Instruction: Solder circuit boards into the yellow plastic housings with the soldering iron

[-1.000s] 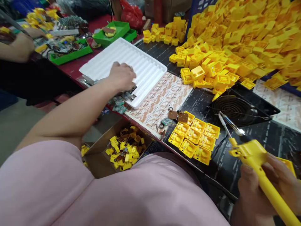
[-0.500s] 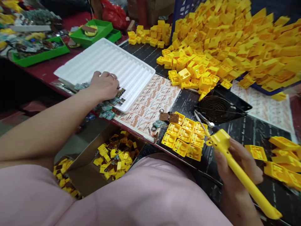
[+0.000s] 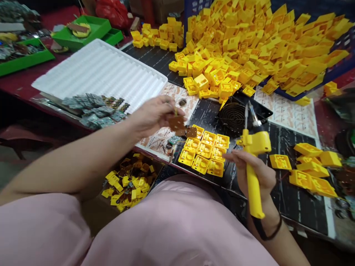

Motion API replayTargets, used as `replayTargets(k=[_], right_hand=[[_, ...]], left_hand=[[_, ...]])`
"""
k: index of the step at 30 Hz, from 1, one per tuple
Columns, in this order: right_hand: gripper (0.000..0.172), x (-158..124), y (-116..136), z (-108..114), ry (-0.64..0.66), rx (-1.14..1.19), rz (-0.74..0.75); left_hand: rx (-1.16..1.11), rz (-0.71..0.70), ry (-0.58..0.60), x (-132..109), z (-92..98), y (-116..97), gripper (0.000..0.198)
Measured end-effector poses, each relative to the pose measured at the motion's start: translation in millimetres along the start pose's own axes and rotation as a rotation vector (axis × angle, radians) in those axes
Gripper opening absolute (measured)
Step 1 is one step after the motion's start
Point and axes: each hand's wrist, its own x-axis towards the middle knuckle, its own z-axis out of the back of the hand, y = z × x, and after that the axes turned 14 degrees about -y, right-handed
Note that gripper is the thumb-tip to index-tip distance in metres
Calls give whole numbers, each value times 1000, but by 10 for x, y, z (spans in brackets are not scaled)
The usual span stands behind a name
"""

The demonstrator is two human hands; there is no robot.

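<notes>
My left hand (image 3: 155,115) is closed on a small brown circuit board (image 3: 176,123), slightly blurred, held over the near table edge. Just below and beside it lie more small brown boards (image 3: 191,132) with a green board and wires. In my right hand (image 3: 259,173) is a yellow soldering gun (image 3: 253,181), fingers wrapped round its handle, its metal tip and feed tube pointing up and away. Left of that hand, small open yellow plastic housings (image 3: 204,150) sit in a tight block of rows, metal contacts inside some of them.
A white ribbed foam tray (image 3: 102,70) with a heap of circuit boards (image 3: 93,109) stands at left. Yellow housings (image 3: 238,44) spill from a blue basket (image 3: 340,55). A black coil-grilled fan (image 3: 234,117) lies ahead. Below the edge is a carton of yellow pieces (image 3: 130,184).
My left hand has moved right, from the boards by the foam tray to near the yellow housings, with a brown board in it. The soldering gun has swung more upright.
</notes>
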Motion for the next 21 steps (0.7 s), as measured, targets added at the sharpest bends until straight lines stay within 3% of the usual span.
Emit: replayTargets(k=[4, 7, 11, 15, 17, 19, 21], right_hand=[[45, -40, 110, -179, -31, 53, -26], [42, -85, 144, -265, -79, 37, -116], [27, -81, 154, -242, -184, 52, -183], [34, -36, 172, -104, -255, 79, -185], [37, -31, 192, -63, -237, 50, -129], [39, -45, 213, -68, -203, 2, -61], [38, -76, 216, -106, -168, -49, -14]], left_hand=[[-283, 183, 151, -199, -661, 469, 17], [-409, 206, 184, -309, -878, 670, 21], [-281, 57, 202, -349, -828, 757, 33], [179, -384, 120, -333, -631, 715, 40], [291, -547, 135, -359, -622, 688, 41], [209, -503, 192, -413, -704, 687, 40], [24, -310, 238, -473, -830, 708, 38]])
